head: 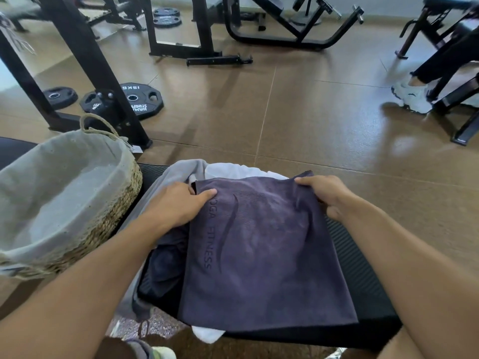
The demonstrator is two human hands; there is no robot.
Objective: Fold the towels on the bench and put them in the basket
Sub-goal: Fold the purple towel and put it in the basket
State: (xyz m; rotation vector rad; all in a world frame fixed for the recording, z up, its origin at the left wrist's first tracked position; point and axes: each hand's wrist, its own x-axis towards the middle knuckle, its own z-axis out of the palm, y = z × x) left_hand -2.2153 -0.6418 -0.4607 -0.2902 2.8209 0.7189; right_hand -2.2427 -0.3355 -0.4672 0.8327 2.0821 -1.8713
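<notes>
While the left hand [178, 206] pinches the far left corner of the dark towel [267, 250], thumb on top and fingers curled under, the right hand [326, 195] grips the far right corner the same way. The towel lies spread in the lower middle of the frame on a black bench [363, 281], over a grey towel [171, 174] and a white towel [233, 171]. The lined woven basket [121, 208] stands at the left, just beside the bench. Weight plates [140, 99] lie on the floor at upper left.
</notes>
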